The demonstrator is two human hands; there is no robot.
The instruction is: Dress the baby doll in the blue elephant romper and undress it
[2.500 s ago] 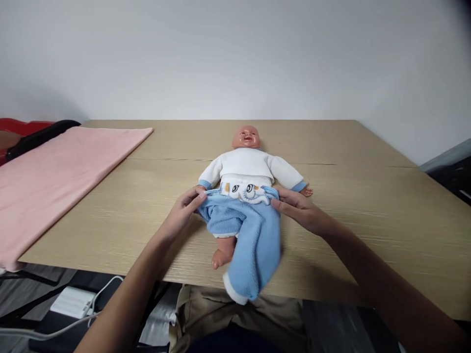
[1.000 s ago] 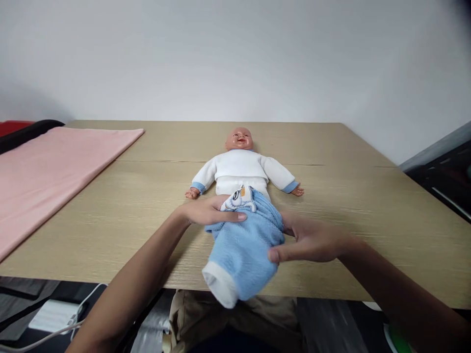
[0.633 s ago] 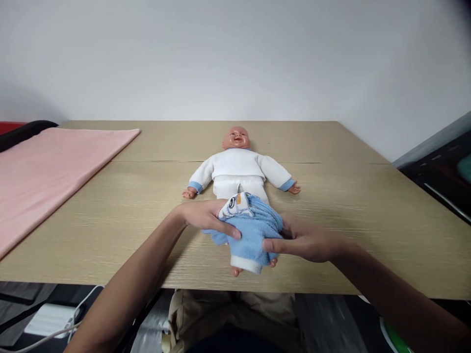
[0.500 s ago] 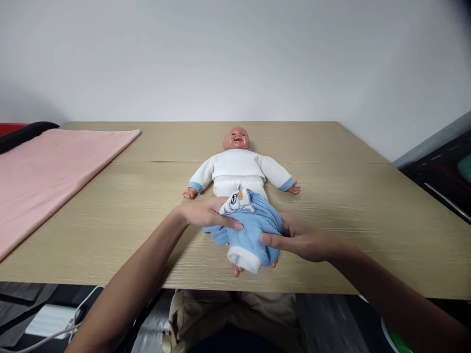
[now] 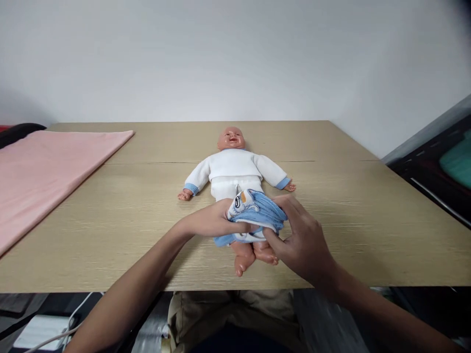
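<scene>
A baby doll point(image 5: 235, 163) in a white top with blue cuffs and white trousers lies face up on the table, its bare feet toward me. Above its legs is a bunched blue terry baby garment point(image 5: 257, 208) with white trim and a cartoon animal patch. My left hand point(image 5: 217, 219) grips it from the left, thumb laid across the trimmed opening. On the other side, my right hand point(image 5: 300, 235) pinches the gathered cloth, its thumb at the white edge. The doll's upper legs are hidden behind the garment.
A folded pink cloth point(image 5: 55, 171) covers the table's left side. At the right edge stands a dark case or bag point(image 5: 437, 162) with something green in it. Below the front edge on the left are a white box point(image 5: 42, 333) and cables. A white wall rises behind the table.
The garment's white-trimmed end has been gathered upward, uncovering the doll's lower legs and feet. My right hand has turned and raised its fingers over the cloth. The view has shifted slightly.
</scene>
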